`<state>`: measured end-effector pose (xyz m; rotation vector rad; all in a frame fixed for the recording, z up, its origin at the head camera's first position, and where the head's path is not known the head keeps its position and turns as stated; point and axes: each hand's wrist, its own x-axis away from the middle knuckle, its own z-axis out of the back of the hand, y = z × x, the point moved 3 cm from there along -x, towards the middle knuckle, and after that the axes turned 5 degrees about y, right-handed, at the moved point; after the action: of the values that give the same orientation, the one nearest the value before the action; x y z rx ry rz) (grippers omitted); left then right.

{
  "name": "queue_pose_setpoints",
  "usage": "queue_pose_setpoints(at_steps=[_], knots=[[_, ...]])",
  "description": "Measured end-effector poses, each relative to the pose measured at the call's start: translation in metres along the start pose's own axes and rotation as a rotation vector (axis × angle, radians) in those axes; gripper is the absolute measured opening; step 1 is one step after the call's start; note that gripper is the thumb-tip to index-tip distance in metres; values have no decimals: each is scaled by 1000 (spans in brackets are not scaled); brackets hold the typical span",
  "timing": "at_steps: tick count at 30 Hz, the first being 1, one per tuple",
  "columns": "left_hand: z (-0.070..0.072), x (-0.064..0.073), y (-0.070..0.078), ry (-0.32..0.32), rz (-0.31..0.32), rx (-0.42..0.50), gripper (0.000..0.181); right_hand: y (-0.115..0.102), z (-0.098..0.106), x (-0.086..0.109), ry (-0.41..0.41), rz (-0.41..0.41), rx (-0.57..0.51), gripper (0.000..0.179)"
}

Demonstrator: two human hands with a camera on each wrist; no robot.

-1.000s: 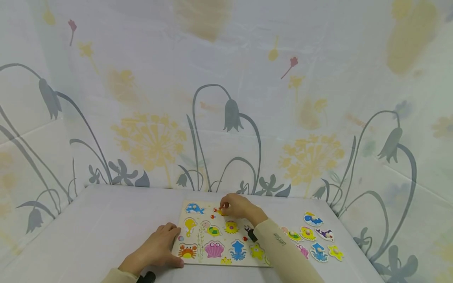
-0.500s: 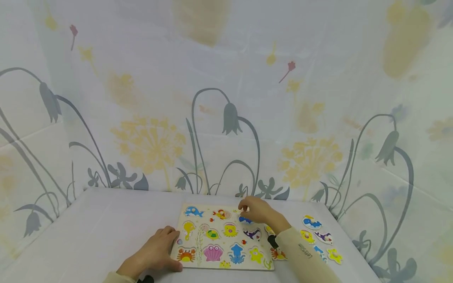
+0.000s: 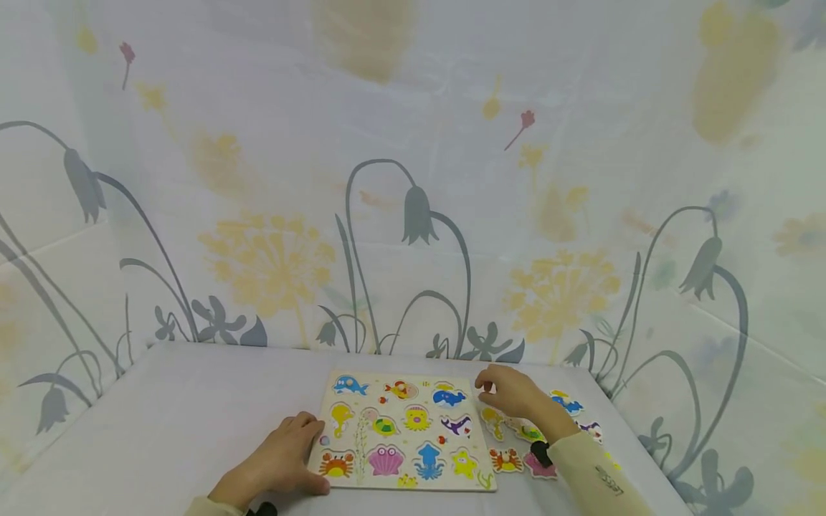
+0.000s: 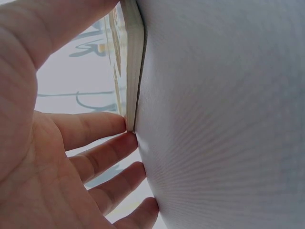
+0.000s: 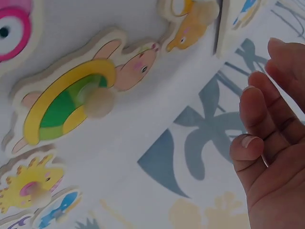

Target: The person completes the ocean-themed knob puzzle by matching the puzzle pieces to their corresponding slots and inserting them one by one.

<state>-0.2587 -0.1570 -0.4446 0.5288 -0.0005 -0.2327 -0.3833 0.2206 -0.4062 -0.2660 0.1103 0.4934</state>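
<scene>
In the head view, we are looking down on a puzzle board (image 3: 445,484) that is lying flat on a white table (image 3: 213,408), its face showing rows of coloured sea creatures. The left hand (image 3: 284,451) is resting at its left edge, thumb by the near corner, fingers reaching out. The right hand (image 3: 510,390) is hanging just beyond the board's far right corner, fingers loosely bent and gripping nothing. Around the right sleeve (image 3: 596,469), loose pieces are lying to the board's right: a seahorse piece (image 3: 492,423), a turtle piece (image 3: 530,433), a crab piece (image 3: 507,461), a pink shell piece (image 3: 540,466) and a whale piece (image 3: 566,403), some partly hidden.

In the left wrist view, we are seeing the left hand's fingers spreading nearly straight, the index tip touching the board's side.

In the right wrist view, the turtle piece is lying knob up beside the seahorse piece, and the right hand's relaxed fingers are hanging apart from both.
</scene>
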Motion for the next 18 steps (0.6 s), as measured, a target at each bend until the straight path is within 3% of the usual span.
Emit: queue_pose_setpoints(at_steps=[4, 14, 18], knots=[[0, -1, 0, -2, 3, 2, 96, 14, 6, 10, 16, -36, -1, 17], [-1, -2, -1, 5, -1, -3, 98, 52, 27, 28, 56, -6, 31, 16], [-2, -3, -2, -6, 6, 6, 98, 71, 29, 36, 63, -44, 32, 15]])
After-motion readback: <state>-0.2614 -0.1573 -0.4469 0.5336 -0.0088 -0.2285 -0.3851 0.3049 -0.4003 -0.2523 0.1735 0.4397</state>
